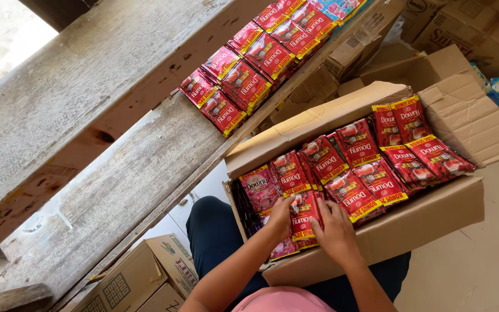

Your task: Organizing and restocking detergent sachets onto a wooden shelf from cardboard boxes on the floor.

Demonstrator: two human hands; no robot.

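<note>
Weathered wooden shelf (116, 190) carrying rows of red sachets (244, 75), cardboard boxes on pale tiled floor (480, 266), open carton (376, 231) on lap packed with glossy red sachet strips, left hand (280, 216) and right hand (335, 230) pinching one sachet bundle (304, 216) at carton's near edge

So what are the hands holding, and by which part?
Both hands, left and right, grip one stack of red sachets by its side edges, inside the box.

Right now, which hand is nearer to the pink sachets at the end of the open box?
The left hand. It grips the red sachet stack right beside the pink sachets. The right hand holds the same stack from its other side, farther from the pink ones.
</note>
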